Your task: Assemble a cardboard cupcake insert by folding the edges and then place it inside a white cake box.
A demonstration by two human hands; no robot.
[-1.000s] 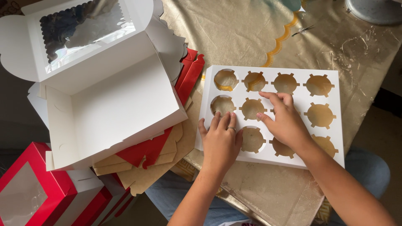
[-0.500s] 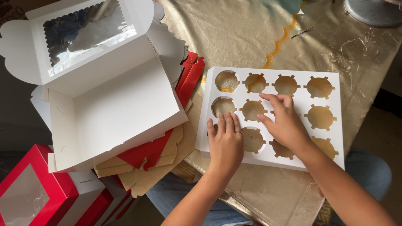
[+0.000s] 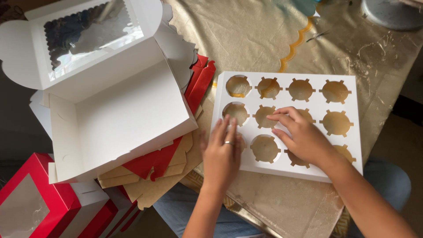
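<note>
A white cardboard cupcake insert (image 3: 317, 79) with several round cut-out holes lies flat on a gold tablecloth (image 3: 246, 39). My left hand (image 3: 222, 154), a ring on one finger, rests flat on the insert's near-left corner with fingers apart. My right hand (image 3: 299, 134) lies on the insert's middle, fingertips pressing at a hole in the middle row. Neither hand holds anything. To the left stands an open white bakery box (image 3: 119, 114) with a clear window in its raised lid (image 3: 88, 35).
Flat red (image 3: 200, 81) and brown (image 3: 176, 163) box blanks lie stacked under the white box. Red window boxes (image 3: 31, 202) sit at the lower left. A round grey base (image 3: 390, 13) stands at the top right. My knees in blue jeans show below the table edge.
My left hand has slid slightly down and left on the insert. The right hand's fingers stay at the middle row. The view has shifted a little.
</note>
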